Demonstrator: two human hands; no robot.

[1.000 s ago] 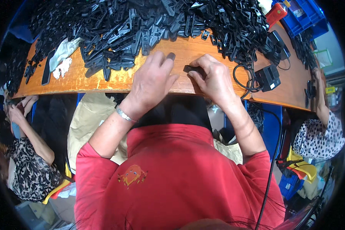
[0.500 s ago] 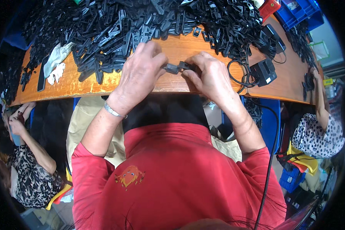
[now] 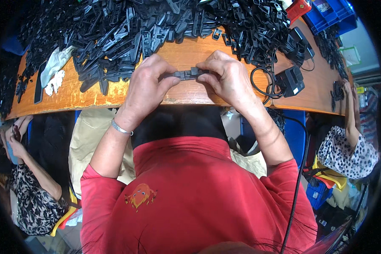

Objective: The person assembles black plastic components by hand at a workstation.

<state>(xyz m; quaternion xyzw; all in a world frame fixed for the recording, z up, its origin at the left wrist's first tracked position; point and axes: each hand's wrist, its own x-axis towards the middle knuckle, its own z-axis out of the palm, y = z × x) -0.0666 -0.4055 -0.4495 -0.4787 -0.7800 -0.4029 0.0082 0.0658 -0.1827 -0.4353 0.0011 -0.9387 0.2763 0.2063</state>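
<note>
Between my hands, just above the near part of the wooden table (image 3: 186,94), is a slim black plastic part (image 3: 187,74). It lies level, and its left end sits between the thumb and fingers of my left hand (image 3: 149,84). The thumb and fingertips of my right hand (image 3: 230,78) pinch a raised black piece at its right end. Whether the two pieces are fully joined I cannot tell. Beyond my hands, a heap of similar long black plastic parts (image 3: 150,31) covers the far side of the table.
Smaller black clips (image 3: 258,29) are piled at the far right. A black box-shaped device (image 3: 290,80) with a looped cable stands right of my right hand. White gloves (image 3: 55,70) lie at the left. Blue crates (image 3: 332,17) are at the far right; co-workers sit on both sides.
The two black pieces, held with a small gap or step between them before, now line up as one length. My left hand has lowered and its thumb shows.
</note>
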